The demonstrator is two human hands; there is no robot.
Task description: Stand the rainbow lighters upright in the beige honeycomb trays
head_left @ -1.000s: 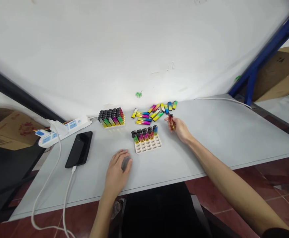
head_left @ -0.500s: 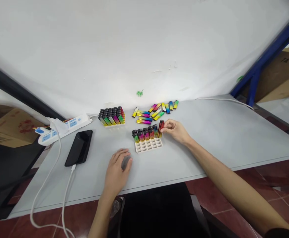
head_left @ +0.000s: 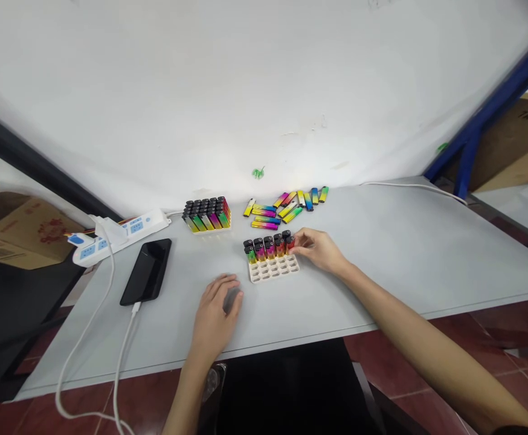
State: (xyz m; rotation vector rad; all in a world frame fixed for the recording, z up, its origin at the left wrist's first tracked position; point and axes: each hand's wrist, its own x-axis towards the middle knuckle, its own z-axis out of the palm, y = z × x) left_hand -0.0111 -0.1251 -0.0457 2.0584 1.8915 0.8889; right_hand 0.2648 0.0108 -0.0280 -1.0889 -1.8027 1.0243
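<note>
A white slotted tray (head_left: pixel 275 269) lies on the grey table, its back two rows filled with upright lighters and its front slots bare. My right hand (head_left: pixel 312 246) pinches a red lighter (head_left: pixel 290 244) standing at the right end of the second filled row. Left of the tray, my left hand (head_left: pixel 218 305) rests on the table with its fingers apart, holding nothing. Loose colourful lighters (head_left: pixel 266 219) lie behind the tray. A full block of upright lighters (head_left: pixel 207 215) stands at the back left.
A black phone (head_left: pixel 146 272) on a white cable lies at the left, by a white power strip (head_left: pixel 123 237). Cardboard boxes (head_left: pixel 28 229) stand beyond the table's left end. A thin white cable (head_left: pixel 415 185) runs along the back right, near a blue metal frame (head_left: pixel 467 151).
My right hand has lowered the red lighter from beside the tray's right end into line with the second row. My left hand keeps its place on the table.
</note>
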